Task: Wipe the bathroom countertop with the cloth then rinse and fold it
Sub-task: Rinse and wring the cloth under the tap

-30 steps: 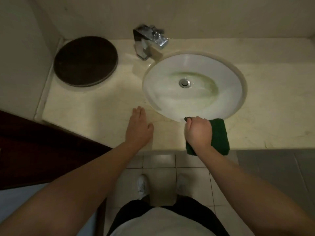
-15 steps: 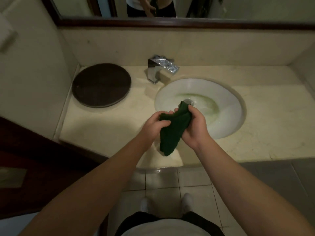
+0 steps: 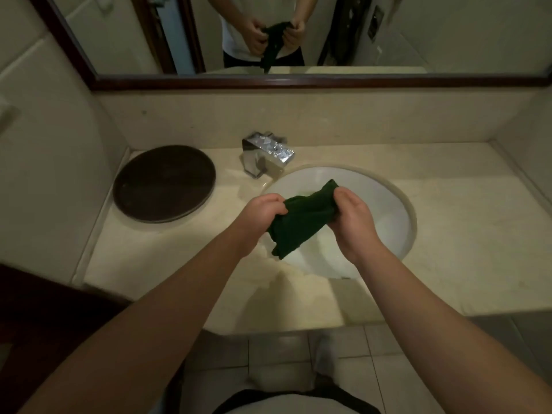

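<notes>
Hands gripping dark green cloth (image 3: 301,222) above white sink (image 3: 385,210), left hand (image 3: 260,218) and right hand (image 3: 351,218) fingers clenching its ends, chrome faucet (image 3: 265,156) sitting far left.

Bunched green cloth (image 3: 301,222) above sink (image 3: 394,210)

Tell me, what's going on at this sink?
A person stands at a bathroom counter, holding a dark green cloth bunched between both hands over the white sink. The left hand grips one end and the right hand the other, as if wringing or unfolding it. No water shows at the tap. A round dark tray sits on the counter to the left.
</notes>
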The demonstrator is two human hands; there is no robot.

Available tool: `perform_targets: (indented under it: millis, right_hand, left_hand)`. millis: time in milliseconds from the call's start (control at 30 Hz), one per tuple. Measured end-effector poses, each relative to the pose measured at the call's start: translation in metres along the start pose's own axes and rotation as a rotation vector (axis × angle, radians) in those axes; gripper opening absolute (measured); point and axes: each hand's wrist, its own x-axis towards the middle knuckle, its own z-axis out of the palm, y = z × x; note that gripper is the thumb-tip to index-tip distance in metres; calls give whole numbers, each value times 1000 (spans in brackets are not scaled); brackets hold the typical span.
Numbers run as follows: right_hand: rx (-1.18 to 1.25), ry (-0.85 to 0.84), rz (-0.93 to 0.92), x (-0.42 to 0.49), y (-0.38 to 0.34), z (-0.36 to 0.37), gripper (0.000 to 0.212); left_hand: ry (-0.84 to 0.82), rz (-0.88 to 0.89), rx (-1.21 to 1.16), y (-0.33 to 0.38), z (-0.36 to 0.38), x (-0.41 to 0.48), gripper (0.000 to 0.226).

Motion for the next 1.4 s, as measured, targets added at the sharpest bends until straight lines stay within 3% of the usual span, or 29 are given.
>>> perform_targets:
  millis: [133,267,467,600,667,733,767,833,900,1000,1067,1133,1233,1333,1400]
  right_hand:
    - [-46,-11,8,34,-12,-21,25]
    - [-83,-4,61,68,-26,-36,23]
    - [-162,-88,84,110,-30,-60,22]
    - [-288,-118,77,126,-25,-60,18]
    - [-477,-111,44,126,-18,-56,37]
    - [-567,-124,34,124,-13,-51,59]
    - [-564,-188,57,121,-14,-47,57]
    - [-479,-365,178,117,-15,-43,37]
    - [-356,-372,230,120,-11,-46,20]
    - [-455,-245,148,137,-5,-53,11]
    - [-591,-320,55,143,-3,-49,13]
    - [-724,-488,-57,143,-3,-33,28]
    - [-696,-666,-14,144,-1,-11,30]
    - [-715,-642,-58,159,3,-7,13]
    - [-734,-571,-99,167,1,-4,19]
  left_hand:
    - [146,-9,64,20,17,31,6]
    - [115,-45,43,39,35,54,40]
    - [81,-201,-305,54,61,70,24]
    - [98,-305,-380,54,64,78,35]
    - [118,-347,-390,54,67,81,35]
    - [130,-333,-359,55,70,86,27]
    - [122,-320,-332,55,72,87,22]
    - [109,-283,-286,53,72,93,14]
    - [146,-244,-250,50,63,96,6]
    - [205,-195,-265,47,40,99,8]
    - [176,-165,-252,47,33,97,11]
    - [130,-119,-125,47,33,98,14]
    - [119,-29,-48,48,28,100,16]
    - [135,-6,-15,50,8,101,13]
    - [132,-25,108,42,-6,104,12]
